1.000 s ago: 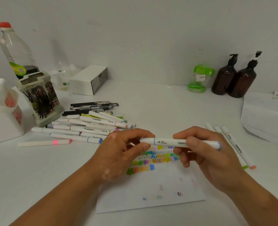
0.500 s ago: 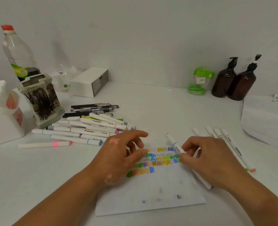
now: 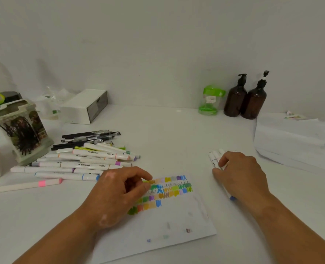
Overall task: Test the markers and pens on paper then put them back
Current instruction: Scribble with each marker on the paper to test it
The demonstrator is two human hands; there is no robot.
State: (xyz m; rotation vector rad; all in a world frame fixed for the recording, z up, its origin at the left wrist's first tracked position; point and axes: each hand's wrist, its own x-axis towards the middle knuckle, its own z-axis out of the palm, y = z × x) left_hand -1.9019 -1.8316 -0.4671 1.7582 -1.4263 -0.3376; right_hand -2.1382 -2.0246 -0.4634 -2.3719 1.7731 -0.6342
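Head view: white surface [image 3: 176,138], both my forearms in frame, test paper [image 3: 167,225] between them.
Right grip [image 3: 241,174]: thumb and forefinger curled onto the blue marker [image 3: 213,162], pinching it low against the surface; the other fingers are bent loosely over it.
Blue marker: lies far-to-near, just right of the paper. It is beside the few done markers [image 3: 221,151], whose far ends poke out past my knuckles.
Left grip [image 3: 115,197]: loosely curled, nothing in it, resting on the left part of the paper over the colour swatches.
Untested lot: marker pile [image 3: 93,159] and black pens [image 3: 87,137] at left, near the printed holder [image 3: 22,130]. One pink highlighter [image 3: 26,185] lies apart, nearer.
Step, my guess: parking the blue one with the done row, then reaching left for another.
Risk 1: barrels may roll. A careless release could nudge the row toward the near edge or onto the paper.
Risk 2: my left grip sits on ink that may be fresh. Sliding it could smear swatches or drag the sheet.
Risk 3: the two groups look alike. A mix-up means retesting one or skipping one.
Risk 4: I can't see how the cap is seated, so the tip could dry out.
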